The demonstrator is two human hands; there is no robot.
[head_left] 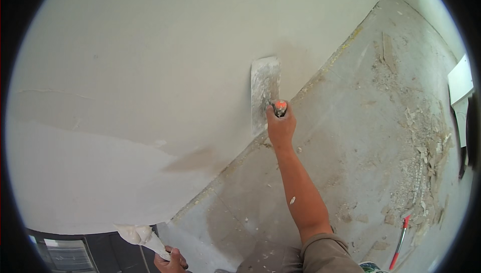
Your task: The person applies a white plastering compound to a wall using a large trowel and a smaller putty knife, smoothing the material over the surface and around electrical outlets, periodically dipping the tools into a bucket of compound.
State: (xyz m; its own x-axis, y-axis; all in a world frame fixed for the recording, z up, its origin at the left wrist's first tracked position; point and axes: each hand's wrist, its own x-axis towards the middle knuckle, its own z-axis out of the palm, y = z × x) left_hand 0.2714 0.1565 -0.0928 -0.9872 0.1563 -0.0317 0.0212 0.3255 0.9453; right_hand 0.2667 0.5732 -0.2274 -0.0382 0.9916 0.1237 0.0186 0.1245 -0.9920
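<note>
My right hand (pixel 282 128) is closed around the orange and black handle of a plastering trowel (pixel 264 80). The trowel's long rectangular blade, smeared with white and grey, lies against the pale wall (pixel 135 47) just above the floor edge. A dried white fleck sits on my right forearm. Low in the picture, my left hand (pixel 173 261) grips a putty knife (pixel 158 246) coated in white. On its end sits a thick lump of white putty (pixel 134 233). Damp-looking brownish patches show on the wall beside the blade and farther down to the left.
The grey concrete floor (pixel 310 122) meets the wall along a slanting edge. Scraped debris (pixel 421 142) is strewn at the right, near a red-handled long tool (pixel 400 243). White panels (pixel 460 80) stand at the far right. A dark-framed object (pixel 70 253) is at lower left.
</note>
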